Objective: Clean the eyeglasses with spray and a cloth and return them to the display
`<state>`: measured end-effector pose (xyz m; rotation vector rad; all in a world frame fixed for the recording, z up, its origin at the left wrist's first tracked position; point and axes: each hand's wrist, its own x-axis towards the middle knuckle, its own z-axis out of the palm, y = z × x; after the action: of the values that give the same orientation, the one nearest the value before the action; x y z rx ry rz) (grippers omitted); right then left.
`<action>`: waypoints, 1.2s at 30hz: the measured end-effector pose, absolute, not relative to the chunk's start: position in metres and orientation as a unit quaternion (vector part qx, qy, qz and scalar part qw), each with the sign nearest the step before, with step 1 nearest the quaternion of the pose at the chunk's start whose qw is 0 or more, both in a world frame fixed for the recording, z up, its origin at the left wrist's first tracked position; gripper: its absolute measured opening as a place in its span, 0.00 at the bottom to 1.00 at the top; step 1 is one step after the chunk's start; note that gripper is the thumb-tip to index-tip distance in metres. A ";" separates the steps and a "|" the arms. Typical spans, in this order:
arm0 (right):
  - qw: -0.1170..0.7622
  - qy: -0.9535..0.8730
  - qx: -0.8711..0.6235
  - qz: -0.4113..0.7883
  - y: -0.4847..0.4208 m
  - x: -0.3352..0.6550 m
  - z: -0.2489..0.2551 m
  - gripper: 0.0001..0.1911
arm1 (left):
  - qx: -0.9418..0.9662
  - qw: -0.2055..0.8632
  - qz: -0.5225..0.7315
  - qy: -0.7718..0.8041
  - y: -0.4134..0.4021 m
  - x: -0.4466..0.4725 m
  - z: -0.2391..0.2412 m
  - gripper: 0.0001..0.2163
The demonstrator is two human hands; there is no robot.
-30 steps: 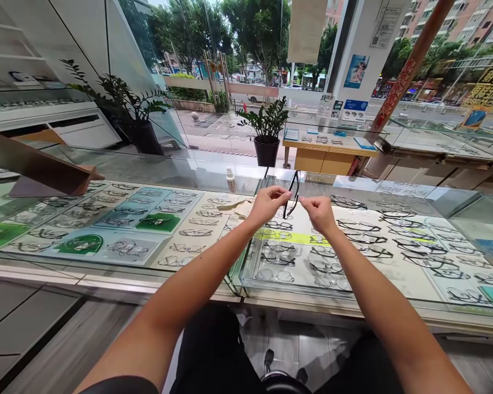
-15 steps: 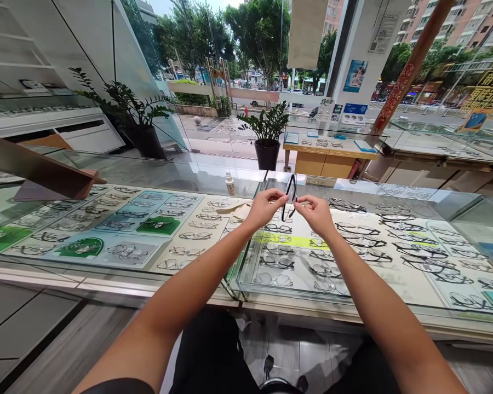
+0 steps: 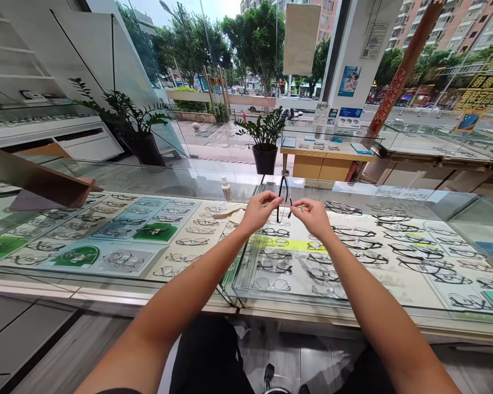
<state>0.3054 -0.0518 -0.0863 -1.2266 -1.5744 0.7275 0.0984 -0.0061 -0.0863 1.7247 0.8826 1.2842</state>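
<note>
A pair of dark-framed eyeglasses (image 3: 285, 189) is held upright on edge above the glass display counter (image 3: 246, 304). My left hand (image 3: 259, 212) pinches the frame from the left between thumb and fingers. From the other side my right hand (image 3: 312, 216) grips a temple arm of the same glasses near its end. Just left of my left hand a beige cloth (image 3: 233, 216) lies on the counter, partly hidden by the hand. Behind the cloth stands a small white bottle (image 3: 226, 189).
Under the glass lie many rows of eyeglasses (image 3: 274, 283), some on green stands (image 3: 155, 231). A brown angled board (image 3: 41, 178) juts in at the left. Beyond the counter are a potted plant (image 3: 265, 156) and a wooden table (image 3: 326, 164).
The glasses have turned slightly in my hands, so the frame and temple now show as a narrow upside-down V. The view has shifted a little.
</note>
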 end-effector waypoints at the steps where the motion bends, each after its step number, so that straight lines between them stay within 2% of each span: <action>1: 0.488 -0.648 -0.512 0.283 -0.052 0.307 -0.085 0.13 | 0.682 0.400 0.503 0.349 -0.005 0.098 -0.087 0.20; 7: 0.465 -0.671 -0.565 0.119 -0.052 0.322 -0.075 0.06 | 0.673 0.434 0.477 0.363 0.002 0.093 -0.087 0.23; 15: 0.449 -0.648 -0.614 -0.031 -0.050 0.349 -0.066 0.17 | 0.714 0.449 0.391 0.370 0.007 0.072 -0.071 0.23; 23: 0.478 -0.654 -0.583 -0.063 -0.056 0.335 -0.071 0.19 | 0.698 0.436 0.431 0.370 0.004 0.080 -0.072 0.24; 30: 0.376 -0.769 -0.517 -0.034 -0.062 0.304 -0.084 0.19 | 0.720 0.446 0.406 0.344 -0.006 0.089 -0.072 0.22; 36: 0.379 -0.750 -0.541 -0.011 -0.060 0.307 -0.085 0.21 | 0.725 0.432 0.416 0.339 -0.004 0.090 -0.078 0.21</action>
<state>0.3072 -0.0597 -0.0850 -1.3826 -1.9170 -0.0272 0.0896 -0.0035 -0.0779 1.8082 0.8443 1.0362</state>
